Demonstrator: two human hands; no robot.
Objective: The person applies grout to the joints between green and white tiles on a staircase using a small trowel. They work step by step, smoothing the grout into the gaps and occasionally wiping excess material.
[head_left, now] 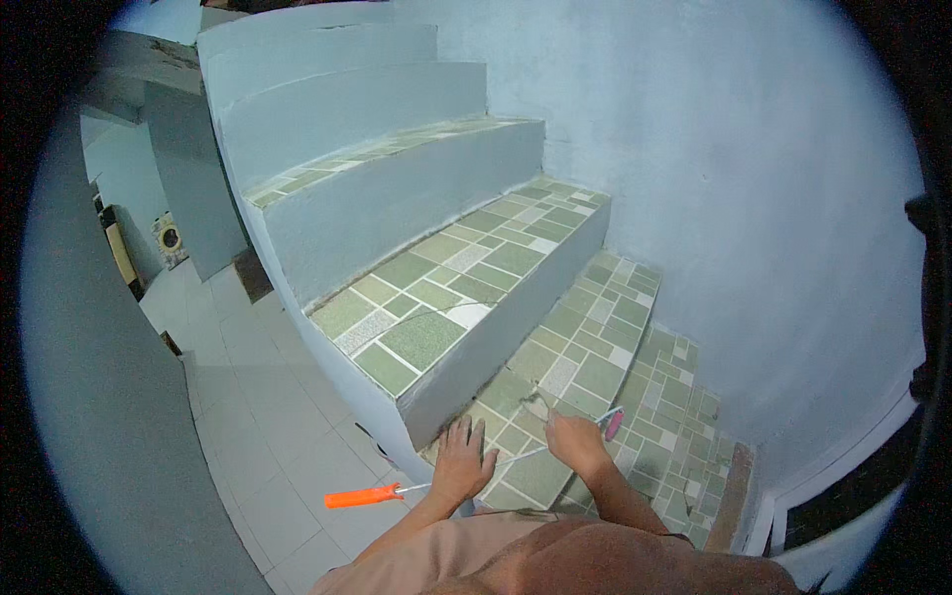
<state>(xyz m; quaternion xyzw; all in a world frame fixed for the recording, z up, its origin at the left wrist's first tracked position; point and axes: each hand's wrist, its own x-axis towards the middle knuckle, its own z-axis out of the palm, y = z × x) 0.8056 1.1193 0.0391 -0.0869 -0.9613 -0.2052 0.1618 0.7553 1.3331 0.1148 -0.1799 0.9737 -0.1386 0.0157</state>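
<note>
My left hand [461,461] rests with its fingers spread on the green tiled step [540,481], close to its left end. Farther right, my right hand [577,444] is closed on a small pale flat-ended tool [536,405], whose tip points forward at the tiles near the riser; its exact kind is too small to make out. A paint roller lies across the step, partly hidden behind my hands. Its orange handle [362,496] sticks out past the left edge, and its pink roller head [613,425] shows just right of my right hand.
Tiled stairs with blue-grey risers [516,307] climb ahead. A pale blue wall [734,178] bounds them on the right. Lower tiled steps [659,397] curve down at the right. Past the open left edge, a white tiled floor [263,436] lies below.
</note>
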